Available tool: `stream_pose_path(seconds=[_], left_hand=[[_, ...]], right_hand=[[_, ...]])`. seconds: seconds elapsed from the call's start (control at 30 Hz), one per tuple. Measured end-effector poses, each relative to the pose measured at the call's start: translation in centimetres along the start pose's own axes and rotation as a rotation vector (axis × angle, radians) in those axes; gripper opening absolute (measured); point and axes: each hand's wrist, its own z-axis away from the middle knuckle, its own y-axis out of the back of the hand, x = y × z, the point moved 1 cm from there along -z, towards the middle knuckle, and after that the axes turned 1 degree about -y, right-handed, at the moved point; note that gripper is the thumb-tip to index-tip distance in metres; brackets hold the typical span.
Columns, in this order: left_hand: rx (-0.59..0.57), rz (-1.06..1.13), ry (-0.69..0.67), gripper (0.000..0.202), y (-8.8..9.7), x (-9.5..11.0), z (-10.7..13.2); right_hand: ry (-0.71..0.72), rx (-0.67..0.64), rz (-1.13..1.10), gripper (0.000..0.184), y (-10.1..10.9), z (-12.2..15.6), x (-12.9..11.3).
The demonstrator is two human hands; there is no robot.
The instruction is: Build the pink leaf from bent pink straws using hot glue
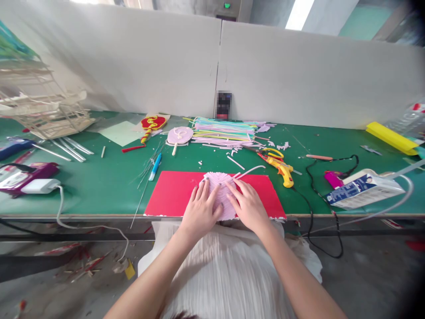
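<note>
A pale lilac ribbed round piece (219,179), apparently made of pipe cleaners, lies on a red board (172,190) at the table's front edge. My left hand (203,204) rests on its left side with fingers spread. On the right side lies my right hand (249,201), its fingers stretched out flat over the edge of the piece. Neither hand grips anything. A thin pale strip (250,171) sticks out beyond the right fingertips. Part of the round piece is hidden under the fingers.
Behind the board lies a bundle of coloured pipe cleaners (226,133), beside a lilac round fan shape (179,135) and a red-and-yellow ornament (152,125). A yellow glue gun (283,172), scissors (270,153), a blue pen-like tool (155,166), a carton (365,188) and a power strip (29,177) surround it.
</note>
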Motion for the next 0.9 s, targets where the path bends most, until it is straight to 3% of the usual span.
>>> stream_pose_path(seconds=[0.43,0.9], left_hand=[[-0.024,-0.02,0.01,0.05,0.21,0.12,-0.09],[-0.028,-0.016,0.024,0.053,0.08,0.18,-0.14]], right_hand=[[-0.004,0.025,0.013,0.048,-0.2,0.19,0.01],[0.032,-0.036,-0.02,0.055,-0.28,0.05,-0.07]])
